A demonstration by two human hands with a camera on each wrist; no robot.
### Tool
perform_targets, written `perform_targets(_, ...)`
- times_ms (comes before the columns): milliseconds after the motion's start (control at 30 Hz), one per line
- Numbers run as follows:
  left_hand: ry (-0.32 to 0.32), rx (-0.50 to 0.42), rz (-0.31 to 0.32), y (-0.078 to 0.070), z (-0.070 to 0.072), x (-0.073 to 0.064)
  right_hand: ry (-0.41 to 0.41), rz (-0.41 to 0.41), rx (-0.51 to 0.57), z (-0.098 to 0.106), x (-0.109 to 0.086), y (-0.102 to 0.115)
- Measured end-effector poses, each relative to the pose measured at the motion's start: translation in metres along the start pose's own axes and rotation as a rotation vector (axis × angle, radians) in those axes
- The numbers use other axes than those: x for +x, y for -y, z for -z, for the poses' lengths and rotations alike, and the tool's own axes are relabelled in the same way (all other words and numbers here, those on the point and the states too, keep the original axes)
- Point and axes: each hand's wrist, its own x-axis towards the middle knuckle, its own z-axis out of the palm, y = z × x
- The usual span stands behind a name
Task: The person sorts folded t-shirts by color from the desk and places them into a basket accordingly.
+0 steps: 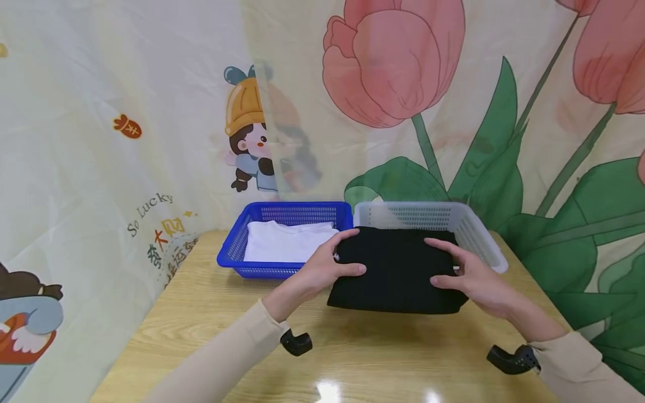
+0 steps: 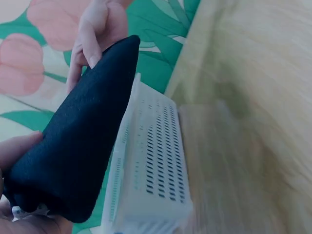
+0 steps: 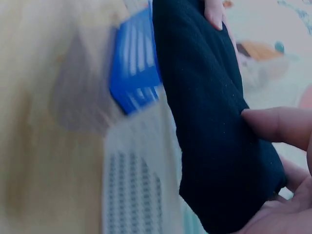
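A folded black cloth garment (image 1: pixel 395 271) hangs level above the table, in front of the white basket (image 1: pixel 484 240) and partly covering it. My left hand (image 1: pixel 322 263) grips its left edge, thumb on the near face. At the opposite edge my right hand (image 1: pixel 471 274) holds it the same way, thumb and fingers apart across the fold. In the left wrist view, the garment (image 2: pixel 83 131) is a thick folded bundle beside the basket's perforated wall (image 2: pixel 158 146). The right wrist view shows my right thumb (image 3: pixel 278 124) pressing the cloth.
A blue basket (image 1: pixel 234 254) stands left of the white one, with a folded white cloth (image 1: pixel 287 240) in it. Both sit at the back of the wooden table (image 1: pixel 211 324). Behind hangs a printed curtain (image 1: pixel 171 84) with tulips and cartoon figures.
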Motion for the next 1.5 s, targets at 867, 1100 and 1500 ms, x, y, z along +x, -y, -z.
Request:
perform_targets(867,-0.249,0.008,0.007,0.02,-0.075,0.157,-0.08,-0.165,-0.189,0.109,0.081,-0.064)
perform_targets(1100,-0.297,0.079,0.067,0.029,-0.087,0.162,-0.083,-0.189,-0.225,0.107,0.088,-0.087)
perform_targets(1500,-0.289,0.097,0.164,0.055,-0.083,0.181,-0.078,-0.177,-0.192,0.097,0.098,-0.103)
